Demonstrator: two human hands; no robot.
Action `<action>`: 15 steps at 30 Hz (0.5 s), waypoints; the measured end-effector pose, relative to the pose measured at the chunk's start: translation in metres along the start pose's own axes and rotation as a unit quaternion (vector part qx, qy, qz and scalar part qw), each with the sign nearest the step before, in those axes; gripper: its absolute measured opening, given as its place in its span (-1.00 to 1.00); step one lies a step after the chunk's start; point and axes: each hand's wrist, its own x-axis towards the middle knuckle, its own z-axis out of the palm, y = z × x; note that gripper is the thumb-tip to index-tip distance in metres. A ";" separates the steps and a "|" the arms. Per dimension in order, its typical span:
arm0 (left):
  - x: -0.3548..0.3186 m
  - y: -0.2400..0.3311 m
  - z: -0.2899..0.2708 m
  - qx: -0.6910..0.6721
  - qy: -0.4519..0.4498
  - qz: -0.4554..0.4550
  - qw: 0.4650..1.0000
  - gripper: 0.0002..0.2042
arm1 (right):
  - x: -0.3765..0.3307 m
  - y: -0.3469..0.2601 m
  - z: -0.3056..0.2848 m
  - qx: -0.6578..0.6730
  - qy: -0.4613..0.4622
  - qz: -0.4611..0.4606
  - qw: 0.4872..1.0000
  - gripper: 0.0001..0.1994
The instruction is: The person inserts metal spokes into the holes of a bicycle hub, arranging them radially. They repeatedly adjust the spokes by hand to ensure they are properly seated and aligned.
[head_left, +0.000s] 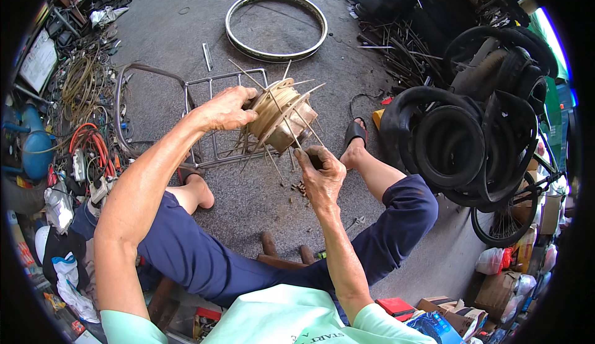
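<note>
A dusty wheel hub (296,123) hangs tilted above the floor between my knees, with several thin spokes (316,134) sticking out around its flanges. My left hand (230,108) grips the hub's far left side, its fingertips partly hidden behind it. At the near side, my right hand (323,175) is closed, thumb and forefinger pinching the end of a spoke just below the hub. A small pile of brassy spoke nipples (300,188) lies on the ground beneath. Beyond the hub, a bare metal wheel rim (279,56) rests flat on the floor.
A tubular metal rack (118,108) lies behind my left arm, near a flat metal strip (207,57). Black tires (449,142) are heaped at right, below scattered metal rods (403,52). Tangled cables (80,83) line the left. Cardboard boxes (496,291) stand at lower right.
</note>
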 end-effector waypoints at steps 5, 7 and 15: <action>-0.001 0.004 0.000 -0.017 0.001 -0.006 1.000 -0.47 | 0.011 -0.002 0.001 -0.036 -0.024 -0.051 0.998 -0.82; 0.000 0.002 0.000 -0.017 0.005 0.001 1.000 -0.51 | 0.016 -0.008 0.003 -0.032 -0.050 0.001 0.998 -0.80; -0.004 0.009 -0.004 0.006 -0.016 -0.017 1.000 -0.53 | 0.009 -0.013 -0.015 0.001 -0.192 0.081 0.978 -0.66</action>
